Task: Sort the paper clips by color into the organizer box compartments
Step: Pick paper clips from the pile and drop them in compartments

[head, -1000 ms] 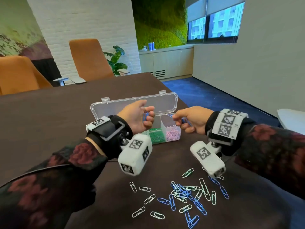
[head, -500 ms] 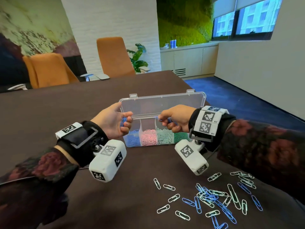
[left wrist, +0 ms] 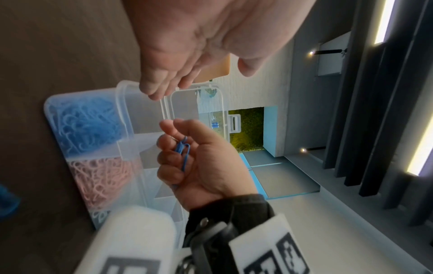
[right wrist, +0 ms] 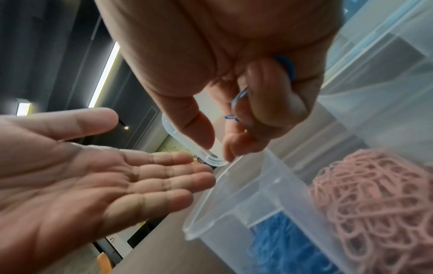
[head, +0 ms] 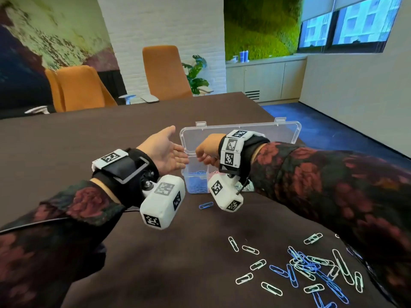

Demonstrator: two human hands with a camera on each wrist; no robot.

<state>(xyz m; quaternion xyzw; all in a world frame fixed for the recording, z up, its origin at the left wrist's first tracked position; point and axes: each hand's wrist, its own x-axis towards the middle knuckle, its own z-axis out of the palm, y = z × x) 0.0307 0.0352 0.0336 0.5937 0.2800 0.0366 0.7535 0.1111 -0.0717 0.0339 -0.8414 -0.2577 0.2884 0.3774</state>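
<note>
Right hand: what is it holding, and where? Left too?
Right hand grips blue paper clips along their lengths, fingers curled over them. Left hand holds nothing.

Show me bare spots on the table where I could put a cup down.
Bare table: the wide stretch left of the organizer box and behind the left hand, and the near patch left of the loose paper clips. Crowded: those clips, and the box front, where a lone blue clip lies.

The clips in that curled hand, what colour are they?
Blue paper clips, clearest in the left wrist view.
</note>
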